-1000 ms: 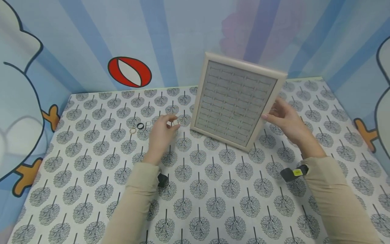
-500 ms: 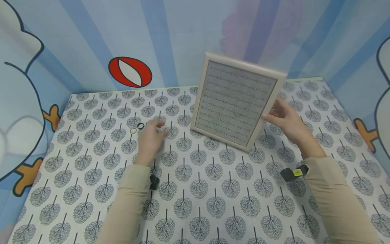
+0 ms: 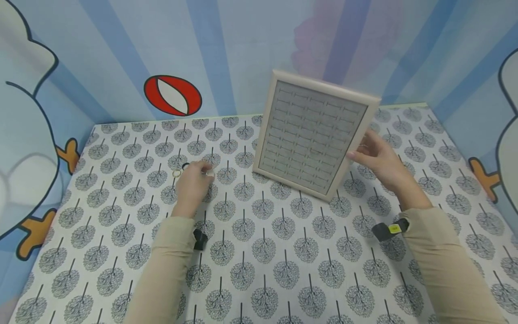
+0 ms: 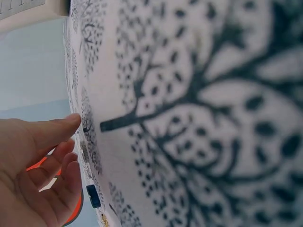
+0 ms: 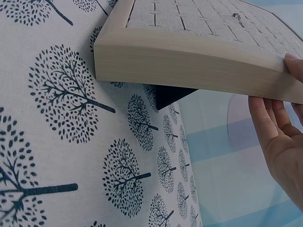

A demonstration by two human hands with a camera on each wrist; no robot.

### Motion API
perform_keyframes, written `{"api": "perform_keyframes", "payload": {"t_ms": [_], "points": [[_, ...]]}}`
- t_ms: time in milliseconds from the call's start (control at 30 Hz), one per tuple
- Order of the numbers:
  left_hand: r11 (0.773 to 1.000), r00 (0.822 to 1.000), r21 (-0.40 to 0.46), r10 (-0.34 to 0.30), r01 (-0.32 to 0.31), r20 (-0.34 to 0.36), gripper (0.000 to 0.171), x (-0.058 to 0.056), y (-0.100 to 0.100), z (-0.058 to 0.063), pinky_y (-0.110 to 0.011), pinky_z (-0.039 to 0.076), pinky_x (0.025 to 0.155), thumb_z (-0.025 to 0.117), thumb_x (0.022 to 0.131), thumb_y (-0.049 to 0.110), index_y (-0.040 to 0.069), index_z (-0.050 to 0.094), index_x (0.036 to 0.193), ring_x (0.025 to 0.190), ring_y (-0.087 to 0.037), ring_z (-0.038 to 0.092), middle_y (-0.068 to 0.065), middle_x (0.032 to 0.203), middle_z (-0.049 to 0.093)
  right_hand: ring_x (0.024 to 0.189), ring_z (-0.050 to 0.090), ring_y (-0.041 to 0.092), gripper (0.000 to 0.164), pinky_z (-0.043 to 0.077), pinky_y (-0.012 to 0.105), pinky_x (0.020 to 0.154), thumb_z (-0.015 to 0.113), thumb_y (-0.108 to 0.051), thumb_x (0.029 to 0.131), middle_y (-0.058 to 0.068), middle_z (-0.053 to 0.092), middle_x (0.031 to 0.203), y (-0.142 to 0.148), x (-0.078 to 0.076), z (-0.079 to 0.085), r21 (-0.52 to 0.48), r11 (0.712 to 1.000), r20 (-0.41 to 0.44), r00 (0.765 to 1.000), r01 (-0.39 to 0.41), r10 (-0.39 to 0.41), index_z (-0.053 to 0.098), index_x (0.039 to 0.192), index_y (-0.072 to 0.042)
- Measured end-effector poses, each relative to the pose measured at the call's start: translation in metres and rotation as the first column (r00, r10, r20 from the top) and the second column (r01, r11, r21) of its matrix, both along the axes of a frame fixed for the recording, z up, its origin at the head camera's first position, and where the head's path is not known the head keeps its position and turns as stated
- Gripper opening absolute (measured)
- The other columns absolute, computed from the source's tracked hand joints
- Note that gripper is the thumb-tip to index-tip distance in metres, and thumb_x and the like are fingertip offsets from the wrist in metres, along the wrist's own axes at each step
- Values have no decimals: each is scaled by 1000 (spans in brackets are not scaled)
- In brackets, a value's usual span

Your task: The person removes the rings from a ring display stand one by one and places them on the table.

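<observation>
My left hand [image 3: 193, 184] is low over the cloth, left of the display board. Its thumb and index finger pinch a small silvery ring [image 3: 209, 172]. Just beyond these fingers lie a black ring [image 3: 185, 166] and a gold ring [image 3: 176, 173]; the left wrist view has another silver ring [image 4: 85, 152] near the fingertips and the dark ring [image 4: 93, 196] below it. A ring display board [image 3: 309, 135], grey with rows of slots in a pale wood frame, leans back. My right hand [image 3: 378, 159] grips its right edge, thumb in front, fingers behind. One ring [image 5: 237, 19] sits in a slot.
A white tablecloth [image 3: 263, 252] printed with dark trees covers the table. Behind the board shows a black stand [image 5: 175, 96]. A blue striped backdrop [image 3: 243, 45] with cartoon figures rises along the table's back edge and sides.
My left hand has moved left, away from the board, bringing the silvery ring over beside the other rings. The board and my right hand have stayed in place.
</observation>
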State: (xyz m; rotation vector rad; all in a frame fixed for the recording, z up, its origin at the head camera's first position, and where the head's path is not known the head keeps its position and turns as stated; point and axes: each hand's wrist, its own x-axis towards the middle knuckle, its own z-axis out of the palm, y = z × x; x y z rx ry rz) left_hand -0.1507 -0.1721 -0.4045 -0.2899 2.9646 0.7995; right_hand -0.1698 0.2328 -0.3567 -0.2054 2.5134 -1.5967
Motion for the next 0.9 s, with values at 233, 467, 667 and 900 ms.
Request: {"api": "perform_keyframes", "payload": {"t_ms": [233,467,667,900], "points": [[1000,1000,-5,-7,7,15,32,1,0,0,-45,53,85,62,90,13,6,61,121,110,-33,61,-16,126,61,120,51,18,64,35,57,109,62,-17,92,5,52,133,-1,0,0,-16,1000,-5,1000,3,-3,33,147,-28],[1000,1000,13,2,-2,17,32,1,1,1,-44,54,82,61,90,13,7,61,122,113,-34,60,-16,131,59,125,49,27,64,34,57,110,62,-18,93,11,49,137,-1,0,0,-15,1000,2,1000,4,-4,32,148,-29],[996,999,78,-33,35,-29,34,1,15,9,-43,54,83,60,91,12,8,60,125,112,-32,60,-15,132,58,122,51,21,63,34,58,109,62,-17,93,10,49,137,0,0,-1,-18,1000,-2,1000,1,-1,32,148,-28],[985,989,131,-99,114,-111,38,-2,46,29,-42,52,87,63,91,15,12,58,128,114,-28,58,-10,130,59,121,51,19,63,35,58,109,62,-16,93,10,49,137,0,1,-1,-22,1000,-10,1000,-3,3,32,148,-28]]}}
